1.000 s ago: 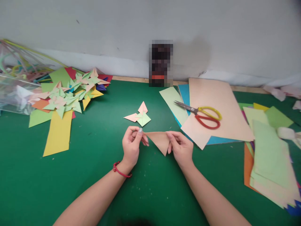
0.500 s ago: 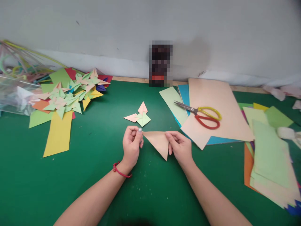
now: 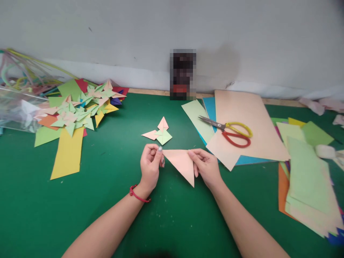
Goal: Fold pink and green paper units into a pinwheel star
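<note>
Between my two hands is a peach paper folded into a triangle (image 3: 181, 163), one point hanging down. My left hand (image 3: 152, 161) pinches its left corner between thumb and fingers. At the upper right corner, my right hand (image 3: 205, 165) pinches the paper with the thumb on top. Just beyond the hands lies a small origami piece (image 3: 163, 136), a pale green square joined to two peach points. To the right, scissors (image 3: 225, 129) with one yellow and one red handle rest on peach sheets.
At the left, a pile of folded paper stars (image 3: 72, 114) lies beside a clear plastic bag (image 3: 18, 111). Large peach card (image 3: 249, 107) sits at the back right. Stacked green sheets (image 3: 309, 179) and a white tape roll (image 3: 326, 151) are far right. A pixelated dark object (image 3: 183, 73) leans against the wall.
The paper triangle has tilted slightly, its lower point shifting right and down, and its face looks lighter. Both hands keep their pinch in nearly the same place.
</note>
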The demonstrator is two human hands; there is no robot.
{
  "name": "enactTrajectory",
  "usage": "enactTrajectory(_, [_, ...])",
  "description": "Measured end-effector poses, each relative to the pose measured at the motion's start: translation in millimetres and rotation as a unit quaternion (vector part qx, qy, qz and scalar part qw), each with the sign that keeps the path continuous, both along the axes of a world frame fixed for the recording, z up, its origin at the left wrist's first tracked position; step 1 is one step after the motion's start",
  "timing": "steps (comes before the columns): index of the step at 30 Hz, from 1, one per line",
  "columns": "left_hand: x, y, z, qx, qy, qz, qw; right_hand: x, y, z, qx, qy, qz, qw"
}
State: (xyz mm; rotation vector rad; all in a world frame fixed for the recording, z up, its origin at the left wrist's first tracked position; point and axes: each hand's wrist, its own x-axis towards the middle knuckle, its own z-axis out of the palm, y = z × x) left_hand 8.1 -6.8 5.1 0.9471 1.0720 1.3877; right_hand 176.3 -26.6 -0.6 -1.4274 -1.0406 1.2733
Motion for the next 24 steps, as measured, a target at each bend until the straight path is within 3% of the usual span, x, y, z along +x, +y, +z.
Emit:
enactTrajectory(13, [-0.7, 4.0, -0.1, -0.035, 0.044, -0.065, 0.996, 3.3, 0.9, -0.3, -0.005, 0.017, -0.009, 1.0])
enactTrajectory(24, [0.4, 4.5, 1.2, -0.051, 0.042, -0.07, 0.995, 9.1, 2.5, 0.6, -0.027, 0.05, 0.002, 0.998])
